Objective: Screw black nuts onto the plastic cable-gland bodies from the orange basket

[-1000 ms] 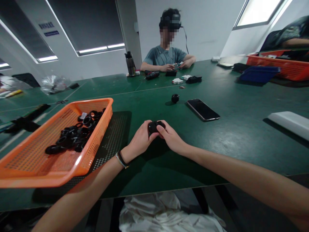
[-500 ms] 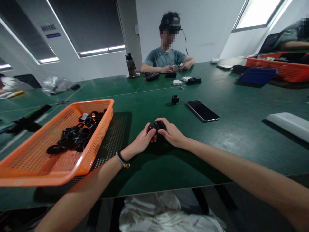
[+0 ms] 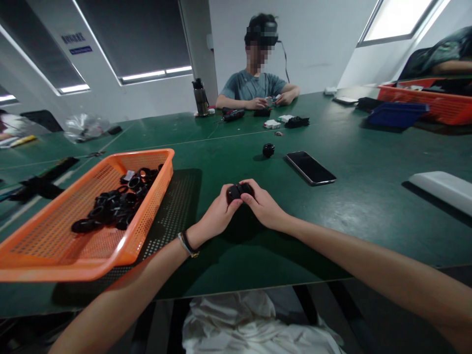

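Bare green tabletop [image 3: 236,255] runs from the hands to the near edge at 6 o'clock, w/ more open room at 3 o'clock. Orange basket [image 3: 147,216] of black rings [image 3: 114,209] sits at 9 o'clock. Phone [image 3: 310,167] & small black knob [image 3: 268,150] lie at 1 o'clock. Left hand [image 3: 216,216] & right hand [image 3: 263,206] are together, both pinching 1 black part [image 3: 238,191] at their fingertips, at the tabletop's middle.
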The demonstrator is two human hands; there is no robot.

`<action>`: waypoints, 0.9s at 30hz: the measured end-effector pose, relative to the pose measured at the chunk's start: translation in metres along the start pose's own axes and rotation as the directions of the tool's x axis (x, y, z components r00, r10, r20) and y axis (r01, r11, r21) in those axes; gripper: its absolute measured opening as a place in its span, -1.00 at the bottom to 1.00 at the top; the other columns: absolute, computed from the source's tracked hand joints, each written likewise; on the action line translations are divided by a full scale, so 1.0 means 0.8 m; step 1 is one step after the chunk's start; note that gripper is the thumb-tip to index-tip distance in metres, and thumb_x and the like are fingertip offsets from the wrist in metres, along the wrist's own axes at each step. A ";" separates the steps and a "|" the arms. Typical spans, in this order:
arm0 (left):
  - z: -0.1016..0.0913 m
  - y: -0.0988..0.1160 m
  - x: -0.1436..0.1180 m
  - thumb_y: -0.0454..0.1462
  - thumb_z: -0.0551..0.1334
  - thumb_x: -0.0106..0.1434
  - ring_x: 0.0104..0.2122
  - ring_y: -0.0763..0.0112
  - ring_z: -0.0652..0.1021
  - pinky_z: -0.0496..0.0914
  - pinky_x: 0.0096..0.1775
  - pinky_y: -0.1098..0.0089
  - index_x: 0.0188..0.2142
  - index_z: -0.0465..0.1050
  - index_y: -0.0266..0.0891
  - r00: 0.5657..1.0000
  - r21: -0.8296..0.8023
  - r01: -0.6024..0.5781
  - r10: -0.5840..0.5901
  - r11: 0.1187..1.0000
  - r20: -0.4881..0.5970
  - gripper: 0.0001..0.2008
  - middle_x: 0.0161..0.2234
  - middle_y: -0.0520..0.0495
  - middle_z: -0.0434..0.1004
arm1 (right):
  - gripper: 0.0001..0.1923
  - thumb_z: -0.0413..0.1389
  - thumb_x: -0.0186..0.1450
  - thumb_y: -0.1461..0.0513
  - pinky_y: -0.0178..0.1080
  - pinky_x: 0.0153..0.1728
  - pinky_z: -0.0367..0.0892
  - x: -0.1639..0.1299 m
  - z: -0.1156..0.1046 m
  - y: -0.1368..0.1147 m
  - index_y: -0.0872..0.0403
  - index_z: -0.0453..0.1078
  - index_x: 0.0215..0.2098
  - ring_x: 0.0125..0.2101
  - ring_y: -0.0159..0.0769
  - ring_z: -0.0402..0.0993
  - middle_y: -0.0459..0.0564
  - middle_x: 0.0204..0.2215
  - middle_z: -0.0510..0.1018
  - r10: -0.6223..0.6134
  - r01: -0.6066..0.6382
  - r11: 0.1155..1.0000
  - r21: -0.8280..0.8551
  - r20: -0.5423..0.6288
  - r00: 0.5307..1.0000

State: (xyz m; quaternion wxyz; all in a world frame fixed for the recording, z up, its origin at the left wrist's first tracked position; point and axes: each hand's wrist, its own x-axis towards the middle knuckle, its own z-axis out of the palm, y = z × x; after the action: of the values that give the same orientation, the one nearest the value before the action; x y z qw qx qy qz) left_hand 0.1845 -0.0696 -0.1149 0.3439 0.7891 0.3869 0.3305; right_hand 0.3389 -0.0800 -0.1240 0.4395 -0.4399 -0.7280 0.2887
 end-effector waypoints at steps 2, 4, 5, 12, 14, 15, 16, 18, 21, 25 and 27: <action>-0.001 0.000 0.002 -0.21 0.04 0.25 -0.24 0.29 0.44 0.33 -0.19 0.30 -0.09 0.15 -0.30 1.000 0.085 0.002 -0.001 0.996 -0.007 -0.73 -0.20 -0.15 0.37 | -0.59 -0.15 0.27 -0.07 -0.18 -0.30 0.27 -0.001 0.002 -0.001 0.08 0.18 -0.18 -0.32 -0.21 0.39 0.03 -0.34 0.45 0.033 -0.033 0.999 0.036 -0.005 0.999; -0.002 -0.002 0.003 -0.23 0.07 0.23 -0.25 0.28 0.45 0.34 -0.21 0.30 -0.11 0.16 -0.29 1.000 0.163 -0.016 0.017 0.987 -0.007 -0.74 -0.22 -0.14 0.37 | -0.62 -0.15 0.29 -0.04 -0.19 -0.29 0.27 -0.002 0.004 -0.001 0.08 0.19 -0.19 -0.31 -0.23 0.38 0.02 -0.33 0.44 0.063 -0.062 0.995 0.081 -0.002 0.998; -0.002 -0.002 0.003 -0.23 0.09 0.22 -0.25 0.27 0.45 0.34 -0.21 0.29 -0.12 0.16 -0.30 0.999 0.196 -0.030 0.033 0.980 -0.008 -0.74 -0.23 -0.14 0.37 | -0.63 -0.15 0.29 -0.04 -0.20 -0.29 0.26 -0.002 0.005 -0.001 0.08 0.19 -0.20 -0.31 -0.24 0.37 0.01 -0.33 0.43 0.078 -0.078 0.992 0.103 0.001 0.997; -0.006 -0.004 0.004 -0.21 0.13 0.19 -0.23 0.25 0.44 0.33 -0.18 0.26 -0.14 0.18 -0.28 0.997 0.250 -0.061 0.069 0.966 -0.023 -0.73 -0.23 -0.13 0.37 | -0.63 -0.14 0.28 -0.05 -0.28 -0.39 0.23 -0.003 0.011 0.001 0.07 0.19 -0.22 -0.35 -0.31 0.33 -0.02 -0.33 0.39 0.138 -0.138 0.966 0.217 0.016 0.990; -0.004 -0.006 0.005 -0.19 0.11 0.20 -0.27 0.30 0.44 0.32 -0.22 0.30 -0.13 0.16 -0.27 0.999 0.160 -0.040 0.043 0.986 -0.018 -0.72 -0.25 -0.10 0.36 | -0.59 -0.16 0.27 -0.09 -0.29 -0.41 0.22 0.000 0.008 0.004 0.07 0.18 -0.22 -0.39 -0.32 0.33 -0.03 -0.36 0.38 0.125 -0.125 0.975 0.185 0.012 0.992; -0.003 -0.007 0.005 -0.16 0.09 0.21 -0.30 0.34 0.43 0.32 -0.24 0.32 -0.13 0.15 -0.26 1.000 0.090 -0.021 0.023 0.996 -0.016 -0.71 -0.28 -0.08 0.36 | -0.55 -0.17 0.26 -0.12 -0.28 -0.42 0.22 0.002 0.006 0.006 0.07 0.18 -0.21 -0.40 -0.32 0.33 -0.03 -0.37 0.39 0.104 -0.105 0.983 0.153 0.016 0.994; 0.000 -0.009 0.006 -0.12 0.06 0.22 -0.35 0.39 0.42 0.31 -0.27 0.35 -0.14 0.14 -0.26 1.000 0.001 0.002 -0.002 1.000 -0.006 -0.70 -0.33 -0.04 0.35 | -0.51 -0.18 0.24 -0.15 -0.27 -0.42 0.22 0.004 0.004 0.007 0.08 0.17 -0.21 -0.43 -0.31 0.33 -0.03 -0.40 0.39 0.077 -0.078 0.991 0.107 0.018 0.997; 0.005 -0.015 0.007 0.02 0.00 0.22 -0.46 0.47 0.38 0.28 -0.36 0.40 -0.19 0.13 -0.25 0.998 -0.216 0.058 -0.049 0.975 0.045 -0.62 -0.46 0.04 0.30 | -0.41 -0.20 0.19 -0.22 -0.26 -0.43 0.22 0.008 -0.001 0.010 0.08 0.16 -0.17 -0.47 -0.30 0.34 -0.03 -0.43 0.40 -0.001 0.001 1.000 0.022 0.026 1.000; 0.011 -0.023 0.008 0.18 -0.03 0.12 -0.57 0.53 0.33 0.23 -0.46 0.45 -0.25 0.13 -0.25 0.985 -0.473 0.142 -0.078 0.870 0.153 -0.47 -0.56 0.10 0.26 | -0.33 -0.23 0.14 -0.28 -0.24 -0.44 0.23 0.011 -0.006 0.014 0.08 0.15 -0.15 -0.50 -0.28 0.35 -0.02 -0.46 0.41 -0.107 0.111 0.990 -0.089 0.043 0.993; 0.011 -0.022 0.007 0.22 0.07 0.02 -0.55 0.50 0.40 0.24 -0.48 0.46 -0.23 0.15 -0.26 0.973 -0.565 0.200 -0.093 0.801 0.212 -0.39 -0.56 0.08 0.34 | -0.33 -0.30 0.17 -0.26 -0.24 -0.45 0.25 0.009 -0.006 0.015 0.10 0.15 -0.15 -0.51 -0.26 0.39 0.01 -0.47 0.43 -0.167 0.171 0.971 -0.165 0.041 0.985; 0.011 -0.019 0.006 0.22 0.07 0.00 -0.54 0.49 0.41 0.25 -0.48 0.45 -0.25 0.17 -0.27 0.969 -0.572 0.216 -0.103 0.791 0.224 -0.38 -0.56 0.07 0.36 | -0.34 -0.31 0.18 -0.25 -0.25 -0.46 0.26 0.008 -0.006 0.015 0.09 0.14 -0.14 -0.52 -0.26 0.39 0.01 -0.47 0.43 -0.187 0.190 0.963 -0.190 0.034 0.982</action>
State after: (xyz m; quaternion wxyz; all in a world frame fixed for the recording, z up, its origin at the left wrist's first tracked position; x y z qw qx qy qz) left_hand 0.1879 -0.0608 -0.1301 0.6330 0.6334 0.2974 0.3313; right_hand 0.3466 -0.0690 -0.1291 0.4148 -0.4069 -0.7943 0.1775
